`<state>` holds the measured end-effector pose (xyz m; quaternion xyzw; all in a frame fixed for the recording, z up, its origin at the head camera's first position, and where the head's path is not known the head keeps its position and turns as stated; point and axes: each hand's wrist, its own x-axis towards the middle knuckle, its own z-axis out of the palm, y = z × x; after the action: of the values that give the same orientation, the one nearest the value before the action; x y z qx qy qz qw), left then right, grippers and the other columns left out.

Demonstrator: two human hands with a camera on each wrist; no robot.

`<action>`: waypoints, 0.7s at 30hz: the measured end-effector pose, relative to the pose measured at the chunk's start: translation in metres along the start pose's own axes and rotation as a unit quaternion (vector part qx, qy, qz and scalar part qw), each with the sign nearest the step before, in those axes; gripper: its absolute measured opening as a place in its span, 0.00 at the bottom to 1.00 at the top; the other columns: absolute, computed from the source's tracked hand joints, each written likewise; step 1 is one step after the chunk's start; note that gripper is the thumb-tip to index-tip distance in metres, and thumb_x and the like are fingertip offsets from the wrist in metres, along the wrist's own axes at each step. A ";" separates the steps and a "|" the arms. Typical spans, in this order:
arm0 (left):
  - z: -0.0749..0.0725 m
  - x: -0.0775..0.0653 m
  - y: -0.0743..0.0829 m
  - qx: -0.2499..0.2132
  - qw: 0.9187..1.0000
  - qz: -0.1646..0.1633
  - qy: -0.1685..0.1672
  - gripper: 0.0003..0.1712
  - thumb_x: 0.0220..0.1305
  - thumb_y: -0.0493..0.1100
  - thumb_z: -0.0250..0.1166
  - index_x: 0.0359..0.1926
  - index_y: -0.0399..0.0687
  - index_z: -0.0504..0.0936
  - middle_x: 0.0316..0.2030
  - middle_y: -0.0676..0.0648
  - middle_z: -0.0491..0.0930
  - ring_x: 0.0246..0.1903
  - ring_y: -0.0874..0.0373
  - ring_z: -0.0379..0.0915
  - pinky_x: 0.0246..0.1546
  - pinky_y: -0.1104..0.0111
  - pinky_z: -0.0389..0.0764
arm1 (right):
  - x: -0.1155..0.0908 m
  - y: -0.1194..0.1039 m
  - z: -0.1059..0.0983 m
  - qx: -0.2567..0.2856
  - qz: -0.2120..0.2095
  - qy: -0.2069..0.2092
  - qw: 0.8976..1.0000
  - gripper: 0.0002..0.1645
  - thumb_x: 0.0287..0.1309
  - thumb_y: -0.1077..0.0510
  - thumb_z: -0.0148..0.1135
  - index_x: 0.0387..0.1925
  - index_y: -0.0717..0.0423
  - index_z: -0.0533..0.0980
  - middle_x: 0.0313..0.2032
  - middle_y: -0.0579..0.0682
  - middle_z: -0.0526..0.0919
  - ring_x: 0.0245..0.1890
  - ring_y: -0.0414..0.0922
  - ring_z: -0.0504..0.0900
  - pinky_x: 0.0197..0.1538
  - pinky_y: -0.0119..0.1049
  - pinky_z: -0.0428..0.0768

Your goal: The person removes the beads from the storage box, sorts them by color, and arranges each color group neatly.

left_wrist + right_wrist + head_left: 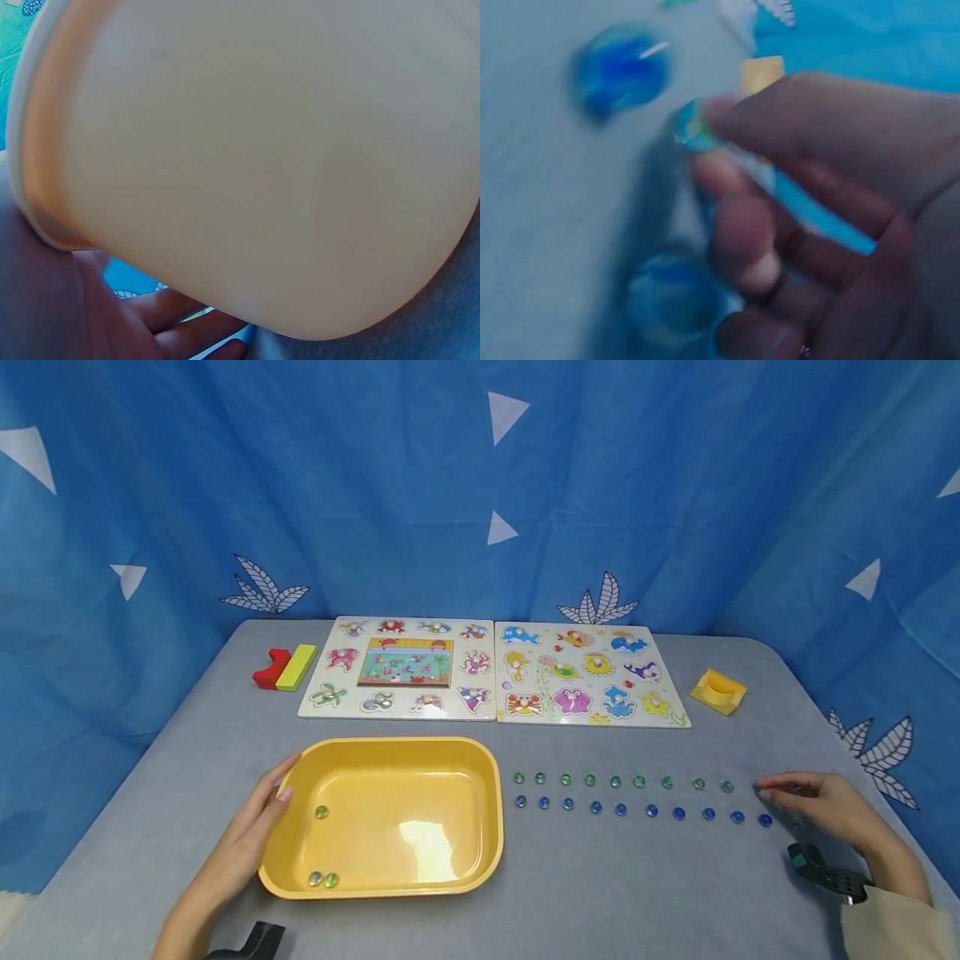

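Note:
My left hand (243,839) holds the left rim of a yellow tray (491,860), thumb over the edge and fingers along the outside. Close up, the left wrist view shows the tray's smooth wall (262,172) and fingers (187,330) beyond it. Three glass marbles, one of them a yellow-green marble (322,812), lie inside. My right hand (832,806) pinches a small green glass marble (691,126) between thumb and finger, at the right end of a row of green marbles (639,782). A row of blue marbles (652,811) runs in front; a blurred bluish marble (675,300) lies below the hand.
Two peg puzzle boards, a left board (315,706) and a right board (517,652), lie side by side at the back. A red block (272,670) and a yellow-green block (297,668) are left of them. A yellow block (718,692) sits at the right.

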<state>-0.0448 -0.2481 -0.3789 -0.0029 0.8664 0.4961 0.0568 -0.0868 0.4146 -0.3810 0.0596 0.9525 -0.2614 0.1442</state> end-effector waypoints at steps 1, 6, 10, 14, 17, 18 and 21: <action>0.000 0.000 0.000 -0.003 1.000 0.002 0.000 0.30 0.69 0.58 0.37 0.70 0.61 0.45 0.70 0.42 0.41 0.69 0.40 0.29 0.59 0.36 0.38 | 0.000 0.003 0.001 0.000 0.003 -0.001 1.000 0.31 0.57 0.40 0.54 0.50 0.62 0.75 0.49 0.66 0.75 0.29 0.24 0.70 0.31 0.33 0.72; 0.001 -0.001 -0.001 -0.015 1.000 0.011 0.000 0.30 0.70 0.56 0.38 0.70 0.60 0.45 0.70 0.42 0.41 0.69 0.41 0.28 0.59 0.36 0.36 | 0.002 0.011 0.005 0.006 0.006 -0.003 1.000 0.33 0.57 0.39 0.53 0.52 0.61 0.73 0.49 0.64 0.76 0.29 0.26 0.71 0.32 0.34 0.71; 0.001 -0.001 -0.001 -0.013 1.000 0.011 0.002 0.30 0.70 0.56 0.38 0.70 0.60 0.45 0.70 0.42 0.41 0.69 0.41 0.28 0.59 0.36 0.36 | 0.001 0.010 0.006 0.011 -0.002 -0.004 1.000 0.32 0.58 0.42 0.54 0.54 0.63 0.71 0.43 0.55 0.80 0.29 0.26 0.72 0.31 0.33 0.72; 0.000 -0.001 0.000 -0.007 1.000 0.002 0.001 0.31 0.70 0.57 0.37 0.70 0.60 0.44 0.70 0.42 0.41 0.69 0.41 0.29 0.59 0.36 0.37 | -0.001 0.007 0.006 0.012 -0.014 -0.008 1.000 0.31 0.58 0.46 0.55 0.54 0.65 0.70 0.40 0.47 0.81 0.29 0.25 0.73 0.30 0.31 0.72; 0.000 -0.001 0.000 -0.008 1.000 0.000 -0.001 0.31 0.69 0.58 0.37 0.70 0.60 0.44 0.70 0.43 0.41 0.69 0.41 0.29 0.59 0.36 0.37 | -0.002 0.007 0.003 0.005 -0.021 -0.010 1.000 0.30 0.58 0.47 0.55 0.54 0.66 0.69 0.40 0.51 0.80 0.29 0.26 0.73 0.30 0.32 0.72; 0.000 -0.001 0.000 -0.008 1.000 0.001 -0.002 0.31 0.69 0.58 0.37 0.70 0.61 0.44 0.70 0.43 0.41 0.69 0.41 0.29 0.59 0.36 0.37 | -0.002 0.006 0.001 0.003 -0.022 -0.009 1.000 0.30 0.58 0.48 0.56 0.54 0.66 0.69 0.41 0.53 0.80 0.29 0.26 0.73 0.30 0.32 0.73; 0.000 -0.001 -0.001 -0.010 1.000 0.006 -0.001 0.30 0.70 0.57 0.37 0.70 0.61 0.45 0.70 0.43 0.41 0.69 0.40 0.29 0.58 0.36 0.37 | 0.000 0.007 -0.003 -0.005 -0.045 0.014 0.999 0.28 0.59 0.50 0.55 0.54 0.64 0.69 0.43 0.55 0.80 0.28 0.25 0.72 0.29 0.33 0.73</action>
<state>-0.0437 -0.2485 -0.3793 0.0021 0.8611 0.5054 0.0552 -0.0862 0.4224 -0.3815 0.0197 0.9574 -0.2623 0.1191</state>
